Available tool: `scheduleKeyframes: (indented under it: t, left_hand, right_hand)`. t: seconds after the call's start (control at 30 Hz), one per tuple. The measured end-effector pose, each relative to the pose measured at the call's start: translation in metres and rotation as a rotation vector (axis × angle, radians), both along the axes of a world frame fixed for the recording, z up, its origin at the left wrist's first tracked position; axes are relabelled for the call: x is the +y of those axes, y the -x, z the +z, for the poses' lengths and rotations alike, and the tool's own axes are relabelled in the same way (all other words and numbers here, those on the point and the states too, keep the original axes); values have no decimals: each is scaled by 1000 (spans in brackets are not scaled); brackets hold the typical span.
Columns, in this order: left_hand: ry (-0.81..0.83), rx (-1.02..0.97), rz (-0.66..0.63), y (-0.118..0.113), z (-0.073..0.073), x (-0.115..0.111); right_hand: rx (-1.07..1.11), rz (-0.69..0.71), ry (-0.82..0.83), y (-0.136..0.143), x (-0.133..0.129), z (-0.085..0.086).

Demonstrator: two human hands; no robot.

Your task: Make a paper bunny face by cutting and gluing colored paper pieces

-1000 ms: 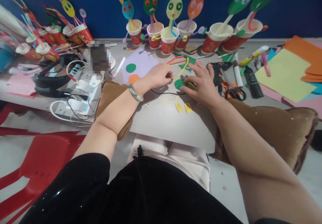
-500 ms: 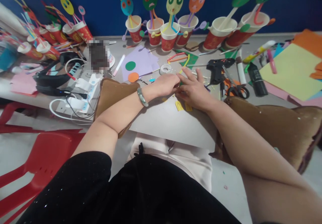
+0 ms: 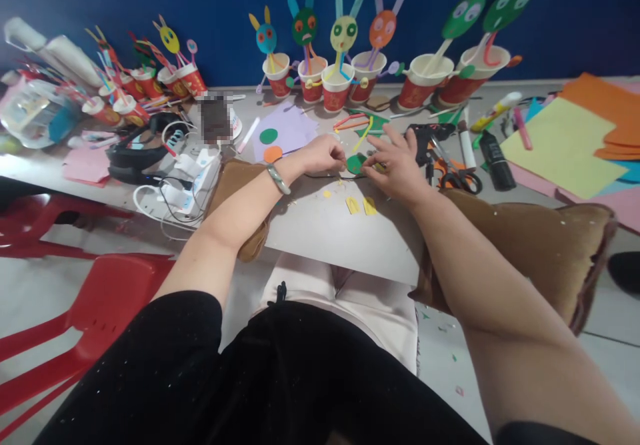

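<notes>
The grey table point(image 3: 320, 231) carries everything here. Over it, the left hand point(image 3: 325, 155) and the right hand point(image 3: 397, 168) have moved a little apart; half a second ago they met and nearly hid what was between them, so now this small work is open to view again. The left thumb and finger are pinched, the right ones nearly so, its other fingers spread (for both, I cannot tell if the grip has something in it). Behind stand six red paper cups point(image 3: 336, 100); from each rises a paper figure point(image 3: 344, 40) with oval head and long ears. Other red cups point(image 3: 193, 81) crowd at the left, also filled with figures. The green disc point(image 3: 355, 163) is between the hands, right by their fingertips. Smaller are two yellow paper pieces point(image 3: 353, 205), lying nearer the person.
</notes>
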State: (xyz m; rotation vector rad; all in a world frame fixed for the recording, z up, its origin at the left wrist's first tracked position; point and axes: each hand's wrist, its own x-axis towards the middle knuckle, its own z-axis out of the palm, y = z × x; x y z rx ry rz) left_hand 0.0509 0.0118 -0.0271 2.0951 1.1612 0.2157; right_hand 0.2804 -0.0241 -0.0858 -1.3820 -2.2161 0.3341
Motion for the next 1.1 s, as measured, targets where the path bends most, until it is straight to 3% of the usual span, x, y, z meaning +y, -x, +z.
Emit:
scheduleKeyframes:
  t: [0.13, 0.37, 0.5, 0.6, 0.77, 0.87, 0.97, 1.1]
  left_hand:
    - [-50, 88, -31, -1, 2, -13]
    - [-331, 357, -3, -16, -18, -38]
    - [-366, 430, 24, -26, -23, -50]
    - [-348, 476, 5, -26, -17, -52]
    - [-330, 539, 73, 14, 9, -48]
    - [-268, 556, 13, 49, 22, -54]
    - [-197, 537, -35, 69, 22, -68]
    - [-221, 535, -21, 72, 9, -83]
  right_hand:
    - [4, 22, -2, 3, 2, -7]
    - [-32, 41, -27, 11, 12, -21]
    - [-55, 46, -23, 14, 13, -25]
    - [-77, 73, -44, 16, 10, -25]
    - [-95, 48, -55, 17, 8, -22]
    - [-58, 28, -76, 15, 11, -18]
    - [-1, 25, -88, 12, 13, -11]
    - [46, 59, -83, 12, 7, 5]
